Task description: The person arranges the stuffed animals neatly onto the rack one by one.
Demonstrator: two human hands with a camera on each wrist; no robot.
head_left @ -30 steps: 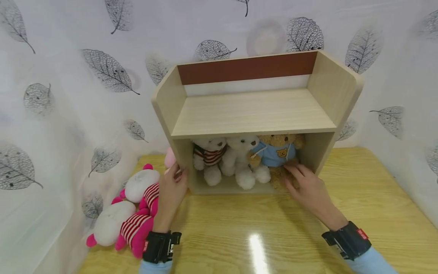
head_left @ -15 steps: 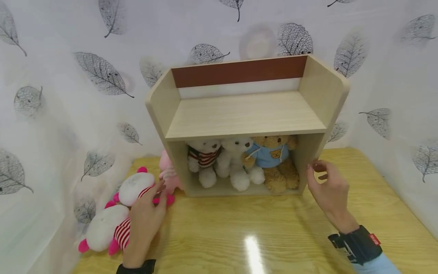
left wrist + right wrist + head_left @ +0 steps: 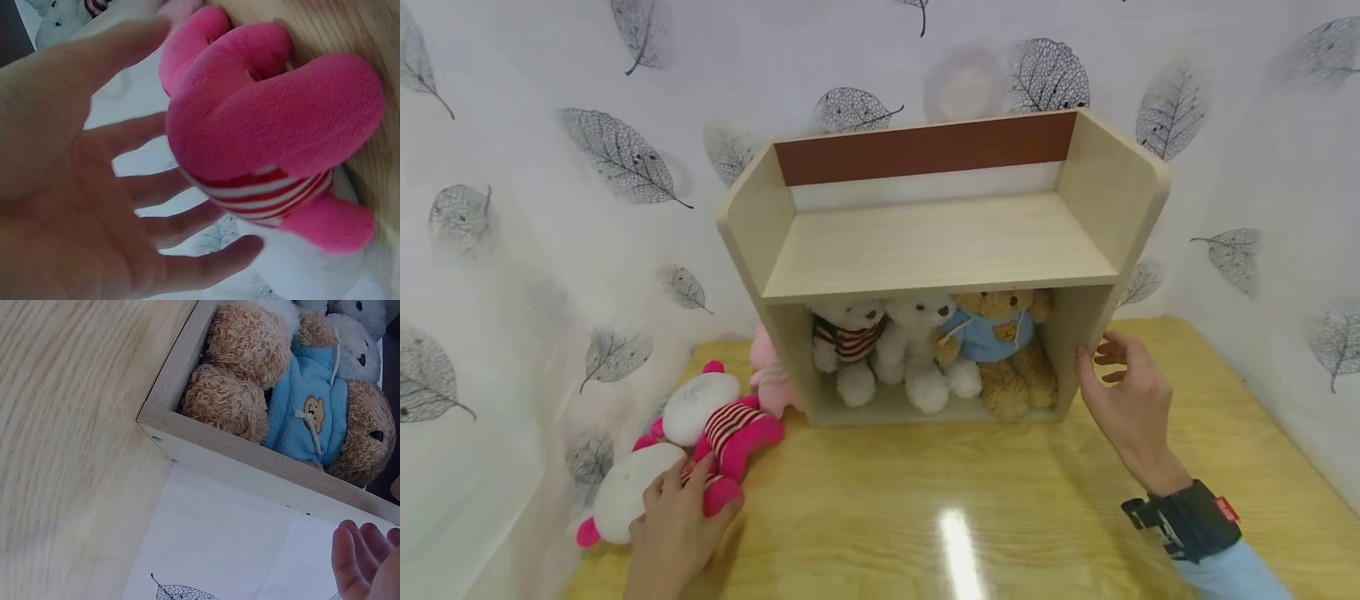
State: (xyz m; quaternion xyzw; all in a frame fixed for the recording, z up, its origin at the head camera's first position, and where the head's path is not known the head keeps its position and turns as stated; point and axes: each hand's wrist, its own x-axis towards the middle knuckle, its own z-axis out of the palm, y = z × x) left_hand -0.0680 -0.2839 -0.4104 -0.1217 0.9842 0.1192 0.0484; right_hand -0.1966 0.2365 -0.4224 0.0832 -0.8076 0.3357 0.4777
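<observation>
My left hand (image 3: 673, 521) spreads its fingers over the nearer pink-and-white plush toy (image 3: 632, 492). In the left wrist view the fingers lie alongside its pink legs and red-striped middle (image 3: 262, 125), with a gap between thumb and fingers. At the right side panel of the wooden shelf unit (image 3: 940, 287), my right hand (image 3: 1131, 400) has its thumb at the front edge and its loosely bent fingers outside the panel. Inside the lower compartment sit a brown teddy bear in a blue hoodie (image 3: 1000, 337), a white plush bear (image 3: 925, 358) and another white bear in a striped top (image 3: 853, 350).
A second pink-and-white plush toy (image 3: 703, 408) lies behind the nearer one. Beyond it a light pink plush (image 3: 772, 375) leans by the unit's left side. All stand on a wooden table (image 3: 887, 508) against a leaf-patterned backdrop (image 3: 535, 250).
My left hand has gone from the unit's left side down and left to the nearer plush toy. My right hand has left the brown bear's legs and moved right to the side panel.
</observation>
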